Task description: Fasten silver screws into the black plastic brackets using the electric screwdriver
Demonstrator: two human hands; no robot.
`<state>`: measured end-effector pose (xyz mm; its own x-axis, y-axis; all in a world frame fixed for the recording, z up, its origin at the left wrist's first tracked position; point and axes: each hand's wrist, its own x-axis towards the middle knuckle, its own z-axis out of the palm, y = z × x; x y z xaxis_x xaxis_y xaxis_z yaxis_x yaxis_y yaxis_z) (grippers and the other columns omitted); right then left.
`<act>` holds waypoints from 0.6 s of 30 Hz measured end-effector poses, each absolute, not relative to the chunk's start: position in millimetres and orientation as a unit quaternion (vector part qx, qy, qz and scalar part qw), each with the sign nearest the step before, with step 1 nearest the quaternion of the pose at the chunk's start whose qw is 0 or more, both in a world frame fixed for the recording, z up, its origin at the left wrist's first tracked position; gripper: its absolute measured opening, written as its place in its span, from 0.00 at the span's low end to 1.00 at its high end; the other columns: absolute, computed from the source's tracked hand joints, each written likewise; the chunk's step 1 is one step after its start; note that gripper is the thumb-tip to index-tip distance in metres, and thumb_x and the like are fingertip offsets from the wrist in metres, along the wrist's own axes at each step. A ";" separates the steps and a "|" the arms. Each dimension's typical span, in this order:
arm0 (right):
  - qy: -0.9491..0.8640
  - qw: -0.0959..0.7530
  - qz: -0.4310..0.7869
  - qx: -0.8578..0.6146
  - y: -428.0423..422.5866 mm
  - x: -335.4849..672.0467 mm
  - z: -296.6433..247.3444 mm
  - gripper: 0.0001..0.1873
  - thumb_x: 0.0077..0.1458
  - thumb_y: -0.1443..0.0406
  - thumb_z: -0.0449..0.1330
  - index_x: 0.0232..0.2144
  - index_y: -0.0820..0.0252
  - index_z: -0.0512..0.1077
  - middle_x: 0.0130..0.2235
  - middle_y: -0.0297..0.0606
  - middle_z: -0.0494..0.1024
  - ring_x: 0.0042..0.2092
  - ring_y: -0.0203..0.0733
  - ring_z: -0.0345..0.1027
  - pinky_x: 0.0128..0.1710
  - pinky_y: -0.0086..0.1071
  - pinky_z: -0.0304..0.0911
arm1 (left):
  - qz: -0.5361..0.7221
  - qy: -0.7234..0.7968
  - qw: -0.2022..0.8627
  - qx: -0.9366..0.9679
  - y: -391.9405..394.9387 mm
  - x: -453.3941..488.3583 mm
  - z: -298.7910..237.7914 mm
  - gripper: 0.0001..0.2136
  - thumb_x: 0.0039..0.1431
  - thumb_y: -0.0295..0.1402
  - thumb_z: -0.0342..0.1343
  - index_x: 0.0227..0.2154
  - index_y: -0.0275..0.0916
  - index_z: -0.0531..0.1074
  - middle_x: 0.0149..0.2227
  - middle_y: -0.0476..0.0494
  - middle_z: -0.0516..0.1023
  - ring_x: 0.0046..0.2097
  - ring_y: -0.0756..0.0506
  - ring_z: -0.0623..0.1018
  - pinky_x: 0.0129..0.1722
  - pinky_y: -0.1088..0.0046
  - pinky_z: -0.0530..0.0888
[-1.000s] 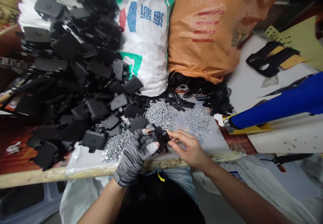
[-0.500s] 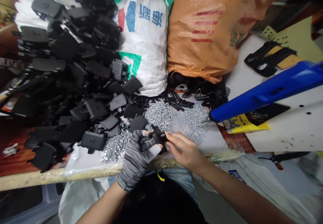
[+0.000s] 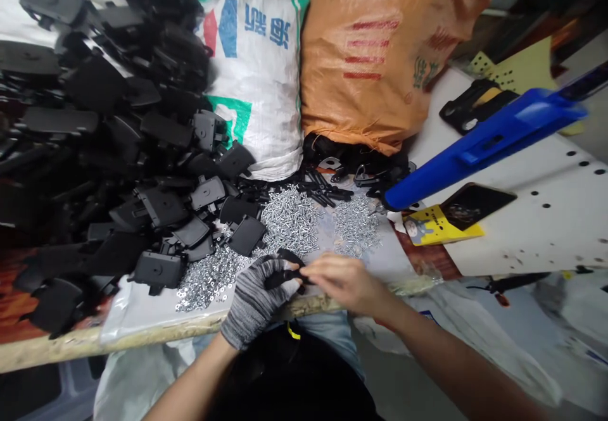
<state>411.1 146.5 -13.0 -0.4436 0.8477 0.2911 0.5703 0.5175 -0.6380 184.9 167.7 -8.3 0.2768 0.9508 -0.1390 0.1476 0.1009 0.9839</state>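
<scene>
In a grey striped glove with bare fingertips, my left hand [image 3: 261, 297] grips a small black plastic part [image 3: 291, 257] over the table's front edge. My right hand [image 3: 346, 280], ungloved, pinches at the right side of that part; anything small between its fingertips is hidden. Just beyond my hands lies a heap of silvery screws [image 3: 291, 219]. A second heap of smaller screws [image 3: 355, 225] is to its right. Small metal nuts [image 3: 206, 278] are spread left of my gloved hand. Black flat plastic pieces [image 3: 247, 235] lie close behind them.
A large pile of black plastic parts [image 3: 159, 206] covers the left side. White [image 3: 266, 92] and orange [image 3: 365, 85] woven sacks stand at the back. To the right are a blue tool-like body [image 3: 479, 149], a phone [image 3: 479, 206] and a yellow packet [image 3: 441, 226].
The black part has turned in my left hand and come slightly lower. My right fingers have shifted down and left along it. The whole view has swung a little to the right.
</scene>
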 end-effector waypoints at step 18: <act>-0.771 0.391 0.250 -0.437 167.2 390.5 22.2 0.05 0.62 0.67 0.60 0.35 0.58 0.78 0.32 0.34 0.78 0.33 0.36 0.70 0.34 0.31 0.69 | 0.356 0.463 0.667 0.463 159.0 203.7 -18.0 0.16 0.54 0.42 0.66 0.40 0.37 0.75 0.25 0.50 0.78 0.21 0.53 0.70 0.22 0.78 0.68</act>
<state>390.5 167.2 22.2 -0.3124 0.8692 0.3833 0.4785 0.4925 -0.7269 203.7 159.0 -18.0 0.3189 0.9031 -0.2874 -0.0454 0.3175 0.9472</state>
